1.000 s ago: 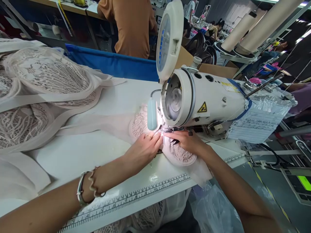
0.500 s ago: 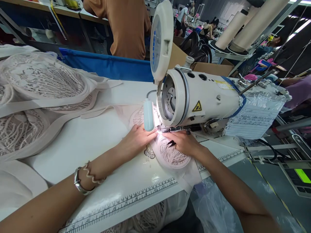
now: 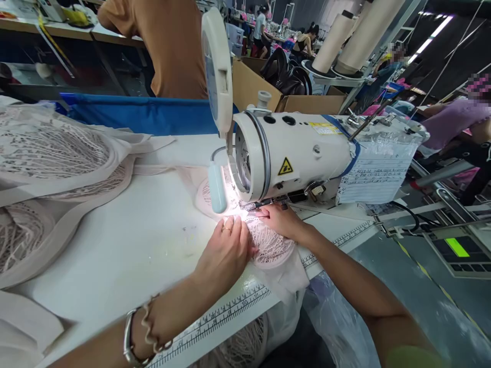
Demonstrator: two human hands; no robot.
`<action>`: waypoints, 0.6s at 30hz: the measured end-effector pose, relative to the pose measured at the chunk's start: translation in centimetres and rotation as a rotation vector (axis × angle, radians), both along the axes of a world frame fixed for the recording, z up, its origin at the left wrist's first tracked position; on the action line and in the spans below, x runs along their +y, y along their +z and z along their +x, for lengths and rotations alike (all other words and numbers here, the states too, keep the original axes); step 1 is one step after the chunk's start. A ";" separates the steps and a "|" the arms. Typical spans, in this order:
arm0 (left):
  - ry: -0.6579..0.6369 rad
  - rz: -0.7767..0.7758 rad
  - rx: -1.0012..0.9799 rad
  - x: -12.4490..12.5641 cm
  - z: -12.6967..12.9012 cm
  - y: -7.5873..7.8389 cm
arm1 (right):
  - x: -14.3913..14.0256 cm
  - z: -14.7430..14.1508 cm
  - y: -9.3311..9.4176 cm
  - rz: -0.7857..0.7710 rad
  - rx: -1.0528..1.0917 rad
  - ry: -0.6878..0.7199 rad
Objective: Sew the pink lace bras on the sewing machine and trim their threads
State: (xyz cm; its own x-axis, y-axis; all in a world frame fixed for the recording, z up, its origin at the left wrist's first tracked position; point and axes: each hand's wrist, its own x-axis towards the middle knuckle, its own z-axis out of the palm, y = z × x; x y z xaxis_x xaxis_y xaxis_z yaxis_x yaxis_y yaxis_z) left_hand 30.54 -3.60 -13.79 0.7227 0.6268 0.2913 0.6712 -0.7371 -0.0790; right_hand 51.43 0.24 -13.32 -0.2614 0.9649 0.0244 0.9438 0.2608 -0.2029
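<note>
A pale pink lace bra (image 3: pixel 270 248) lies under the needle area of a white sewing machine (image 3: pixel 303 153), one cup toward me and the other part behind the lamp. My left hand (image 3: pixel 224 253) rests at the left edge of the near cup, fingers bent together over it and thumb against the lace. My right hand (image 3: pixel 286 222) is closed on the cup's upper right side, its fingertips close to the presser foot (image 3: pixel 253 204). Its palm side is hidden, and no snips show there. A light blue lamp (image 3: pixel 217 189) shines on the stitching spot.
More lace bras (image 3: pixel 57 158) are piled on the left of the white table (image 3: pixel 153 230). A printed ruler (image 3: pixel 230 312) runs along the front edge. Behind stand a blue cloth bin (image 3: pixel 141 112) and a cardboard box (image 3: pixel 249 84). A co-worker in brown (image 3: pixel 176 46) is beyond.
My left hand has moved from beside the needle down toward me, onto the cup's left edge. My right hand stays near the presser foot; the black snips under it no longer show. The view has shifted.
</note>
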 end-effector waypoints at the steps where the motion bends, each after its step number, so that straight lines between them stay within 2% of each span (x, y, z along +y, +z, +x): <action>1: 0.005 0.006 -0.009 -0.3 0.2 -0.3 | 0.0 0.3 -0.2 0.009 0.009 0.029; 5: -0.027 0.017 -0.046 -0.1 -0.1 -1.3 | -0.4 1.4 -0.8 0.037 0.036 0.284; 7: -0.059 0.028 -0.069 0.5 -0.6 -1.6 | -0.5 1.6 -1.2 0.048 0.021 0.348; 11: -0.138 -0.009 -0.107 1.7 -1.9 -1.8 | -0.4 1.4 -1.4 0.068 -0.023 0.358; 18: -0.251 -0.158 -0.224 3.8 -3.8 -0.8 | -0.9 0.5 -0.4 0.081 -0.029 0.356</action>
